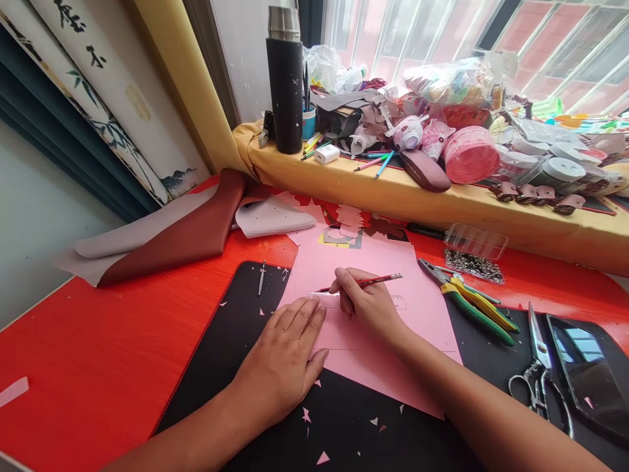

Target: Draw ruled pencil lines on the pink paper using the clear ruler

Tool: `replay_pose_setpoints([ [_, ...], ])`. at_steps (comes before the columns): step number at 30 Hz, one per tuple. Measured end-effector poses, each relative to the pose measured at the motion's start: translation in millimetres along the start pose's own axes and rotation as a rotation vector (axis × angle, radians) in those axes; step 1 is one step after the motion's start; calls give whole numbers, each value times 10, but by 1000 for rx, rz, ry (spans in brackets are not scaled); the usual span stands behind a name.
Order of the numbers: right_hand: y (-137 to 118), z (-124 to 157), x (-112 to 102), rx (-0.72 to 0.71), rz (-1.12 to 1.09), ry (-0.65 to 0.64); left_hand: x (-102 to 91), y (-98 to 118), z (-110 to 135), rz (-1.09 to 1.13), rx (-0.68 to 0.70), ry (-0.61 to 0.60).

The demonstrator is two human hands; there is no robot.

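Observation:
A large pink sheet (383, 377) lies on a black mat (206, 367), with thin lines drawn across it. My right hand (366, 298) grips a red and black pencil (381, 280), its tip pointing left toward the sheet. My left hand (285, 351) lies flat on the sheet's left part, fingers stretched out. By those fingertips, a clear strip like a ruler (327, 299) rests on the pink surface, partly covered by the hands. Left of the sheet lies a slim metal pen-like tool (262, 278).
Pliers (479, 305), scissors (538, 360) and a phone (590, 373) lie on the right. Behind them sits an opened clear case (474, 255) of small metal parts. A brown rolled sheet (181, 242) is at left. A black thermos (286, 92) stands on the cluttered ledge (344, 176).

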State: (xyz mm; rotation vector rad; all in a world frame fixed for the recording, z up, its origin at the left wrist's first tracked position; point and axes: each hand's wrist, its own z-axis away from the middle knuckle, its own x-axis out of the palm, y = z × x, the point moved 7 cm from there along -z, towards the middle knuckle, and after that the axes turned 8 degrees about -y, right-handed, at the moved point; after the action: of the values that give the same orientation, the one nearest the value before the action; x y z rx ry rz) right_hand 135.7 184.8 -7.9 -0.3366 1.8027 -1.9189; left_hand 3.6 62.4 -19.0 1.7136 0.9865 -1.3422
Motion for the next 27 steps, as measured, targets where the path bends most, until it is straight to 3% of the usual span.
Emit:
replay_pose_setpoints([
  [27,-78,13,9,-6,100,-5,-4,-8,-2,8,-5,-3],
])
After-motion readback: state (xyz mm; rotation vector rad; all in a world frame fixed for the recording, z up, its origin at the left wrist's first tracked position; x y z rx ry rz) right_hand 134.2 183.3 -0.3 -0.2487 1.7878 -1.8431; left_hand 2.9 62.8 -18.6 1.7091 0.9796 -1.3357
